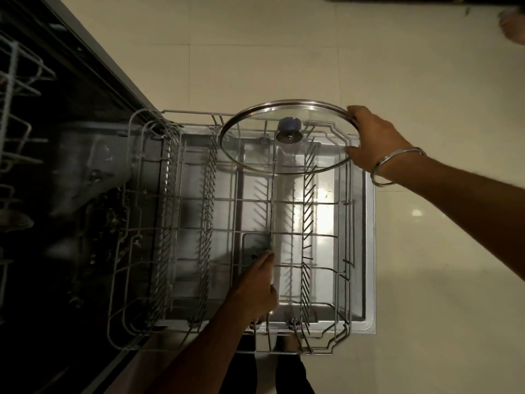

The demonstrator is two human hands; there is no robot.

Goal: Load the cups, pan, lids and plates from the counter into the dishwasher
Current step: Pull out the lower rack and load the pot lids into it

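A round glass lid [255,143] with a steel rim and a dark knob hangs tilted above the far end of the pulled-out lower dishwasher rack [133,223]. My right hand [375,140] grips the lid's right rim, fingers over the top edge and thumb under it. My left hand [257,285] reaches into the rack's middle and pinches a folding row of tines [272,211] that runs lengthwise. The rack holds no dishes. It rests on the open dishwasher door [366,251].
The dark dishwasher tub [85,194] lies to the left, with part of the upper rack [14,89] at the far left. Pale floor tiles [426,280] surround the door. Another person's foot [514,27] shows at the top right corner.
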